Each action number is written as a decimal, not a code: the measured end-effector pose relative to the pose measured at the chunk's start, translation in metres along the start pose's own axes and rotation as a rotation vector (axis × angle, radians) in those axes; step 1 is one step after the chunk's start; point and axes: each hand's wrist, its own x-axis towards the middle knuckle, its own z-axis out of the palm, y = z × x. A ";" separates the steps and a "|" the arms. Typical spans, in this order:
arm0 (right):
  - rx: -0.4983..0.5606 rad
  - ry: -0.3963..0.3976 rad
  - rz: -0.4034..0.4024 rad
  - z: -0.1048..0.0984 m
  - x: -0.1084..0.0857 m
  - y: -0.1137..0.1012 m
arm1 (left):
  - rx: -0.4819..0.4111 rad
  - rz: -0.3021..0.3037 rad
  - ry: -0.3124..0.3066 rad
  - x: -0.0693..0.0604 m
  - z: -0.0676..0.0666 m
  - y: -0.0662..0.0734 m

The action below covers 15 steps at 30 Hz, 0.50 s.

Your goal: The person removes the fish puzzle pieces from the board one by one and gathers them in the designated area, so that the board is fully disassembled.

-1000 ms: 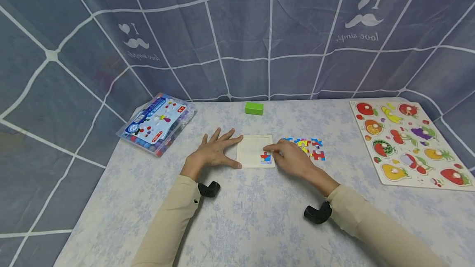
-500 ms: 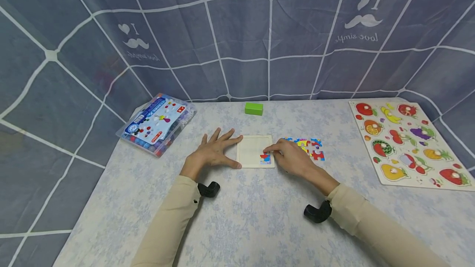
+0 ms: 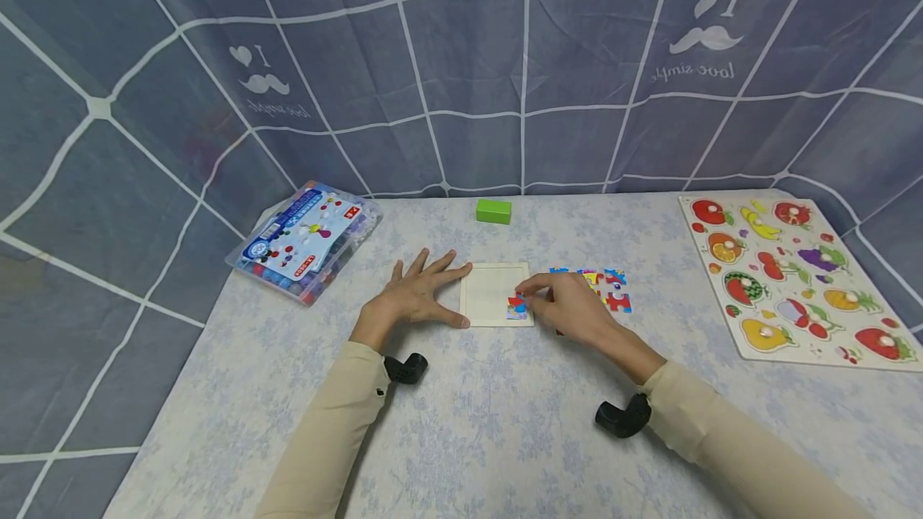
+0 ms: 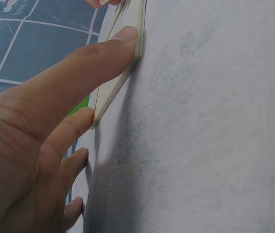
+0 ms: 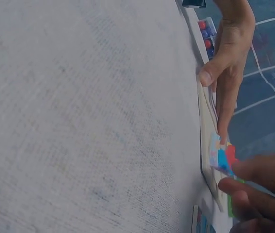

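A small pale wooden puzzle tray lies flat on the table. My left hand is spread at its left side, thumb and index fingertip touching the rim. Over the tray's lower right corner, my right hand pinches a blue and red jigsaw piece between thumb and finger. The right wrist view shows that piece tilted up from the tray. Several loose jigsaw pieces lie just right of the tray, partly hidden behind the right hand.
A green block sits behind the tray. To the left is a clear plastic box with a printed label and colored balls. A fruit peg board lies at the right. A grey-blue curtain hangs behind the table.
My right hand has drawn slightly to the right, going from an extended fingertip on the piece to a pinch. The piece has shifted right and tilted. The left hand has stayed still.
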 end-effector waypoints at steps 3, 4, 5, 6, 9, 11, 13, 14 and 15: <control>0.039 -0.014 -0.002 0.000 -0.001 0.001 | 0.000 0.001 0.001 0.000 0.000 0.000; 0.049 -0.014 -0.003 0.001 -0.001 0.000 | 0.002 0.001 0.002 0.000 0.000 0.000; 0.056 -0.016 -0.002 0.001 -0.001 0.000 | 0.004 0.001 0.002 0.000 0.000 0.000; 0.059 -0.016 -0.003 0.001 -0.001 0.000 | 0.006 0.002 0.004 0.001 0.001 -0.001; 0.043 -0.001 -0.016 0.003 -0.001 0.001 | 0.009 0.002 0.006 0.000 0.001 -0.001; 0.033 0.009 -0.031 0.004 -0.001 0.002 | 0.007 0.001 0.006 0.000 0.001 -0.001; 0.032 0.022 -0.046 0.004 -0.001 0.002 | 0.005 0.000 0.007 0.000 0.002 -0.001; 0.040 0.027 -0.049 0.004 -0.002 0.003 | 0.005 0.001 0.007 0.000 0.002 -0.001; 0.049 0.033 -0.053 0.004 -0.002 0.003 | 0.005 0.002 0.007 0.000 0.002 -0.001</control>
